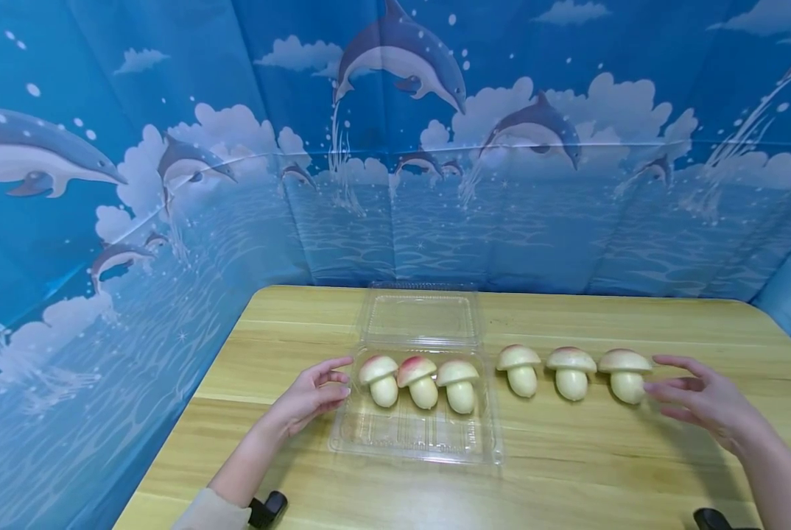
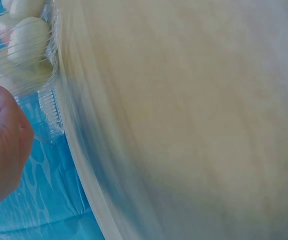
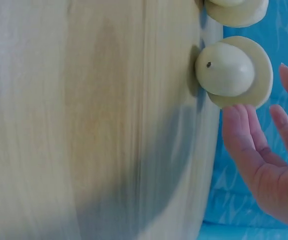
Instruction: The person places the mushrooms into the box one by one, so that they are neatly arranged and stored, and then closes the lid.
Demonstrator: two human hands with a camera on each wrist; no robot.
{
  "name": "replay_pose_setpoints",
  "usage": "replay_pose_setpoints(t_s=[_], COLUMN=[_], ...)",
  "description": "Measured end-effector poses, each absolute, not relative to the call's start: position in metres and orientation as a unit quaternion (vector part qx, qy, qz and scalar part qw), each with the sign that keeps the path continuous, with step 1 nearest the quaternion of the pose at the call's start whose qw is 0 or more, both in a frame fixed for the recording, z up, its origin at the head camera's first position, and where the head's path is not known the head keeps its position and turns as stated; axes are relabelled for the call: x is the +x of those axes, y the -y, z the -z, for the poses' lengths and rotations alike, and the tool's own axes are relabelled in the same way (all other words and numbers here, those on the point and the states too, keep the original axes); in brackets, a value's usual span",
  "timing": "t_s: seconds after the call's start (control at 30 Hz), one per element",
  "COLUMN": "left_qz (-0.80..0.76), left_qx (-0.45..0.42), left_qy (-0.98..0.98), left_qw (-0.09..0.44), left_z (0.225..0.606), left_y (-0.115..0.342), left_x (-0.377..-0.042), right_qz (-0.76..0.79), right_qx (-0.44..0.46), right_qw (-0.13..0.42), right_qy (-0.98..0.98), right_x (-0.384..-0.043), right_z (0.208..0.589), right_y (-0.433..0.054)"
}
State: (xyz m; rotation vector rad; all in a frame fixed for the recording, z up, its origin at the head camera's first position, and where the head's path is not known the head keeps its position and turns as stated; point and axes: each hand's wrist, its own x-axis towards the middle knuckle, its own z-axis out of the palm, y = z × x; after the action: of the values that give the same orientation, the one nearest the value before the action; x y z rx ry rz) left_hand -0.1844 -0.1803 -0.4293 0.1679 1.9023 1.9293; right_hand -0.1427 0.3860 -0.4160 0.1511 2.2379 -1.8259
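A clear plastic clamshell container point(image 1: 415, 442) lies on the table with its lid point(image 1: 422, 316) folded back. Inside sit three mushroom-shaped pieces, pale with pink-tinged caps: a left one point(image 1: 384, 390), a middle one point(image 1: 423, 391) and a right one point(image 1: 460, 396). My left hand point(image 1: 309, 397) is at the container's left wall, fingers loosely bent; whether they touch it I cannot tell. Right of the container stand three more such mushrooms in a row point(image 1: 522, 379) point(image 1: 571, 383). Beside the rightmost mushroom point(image 1: 626, 384) my right hand point(image 1: 703, 401) has its fingers spread, fingertips close to or touching it.
The wood-grain table point(image 1: 588, 471) has rounded far corners. Behind it and along its left side hangs a blue curtain point(image 1: 435, 228) printed with dolphins. A black wrist strap piece point(image 1: 267, 509) shows near the left forearm.
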Motion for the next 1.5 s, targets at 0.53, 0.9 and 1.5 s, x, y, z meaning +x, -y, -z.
replay_pose_setpoints(t_s=[0.53, 0.9, 1.5], left_qz=[-0.695, -0.696, -0.699], left_qx=[0.062, 0.062, 0.07], left_qy=[-0.685, -0.684, -0.679], left_qw=[0.209, 0.212, 0.216], left_z=[0.429, 0.429, 0.428], left_y=[0.18, 0.181, 0.181], left_x=[-0.183, -0.183, -0.182], right_qz=[0.609, 0.593, 0.607], right_qx=[0.075, 0.089, 0.095], right_qw=[0.118, 0.127, 0.109], right_qy=[-0.781, -0.79, -0.782], right_x=[-0.151, -0.156, -0.159], right_z=[0.428, 0.433, 0.438], right_y=[-0.38, -0.375, -0.374])
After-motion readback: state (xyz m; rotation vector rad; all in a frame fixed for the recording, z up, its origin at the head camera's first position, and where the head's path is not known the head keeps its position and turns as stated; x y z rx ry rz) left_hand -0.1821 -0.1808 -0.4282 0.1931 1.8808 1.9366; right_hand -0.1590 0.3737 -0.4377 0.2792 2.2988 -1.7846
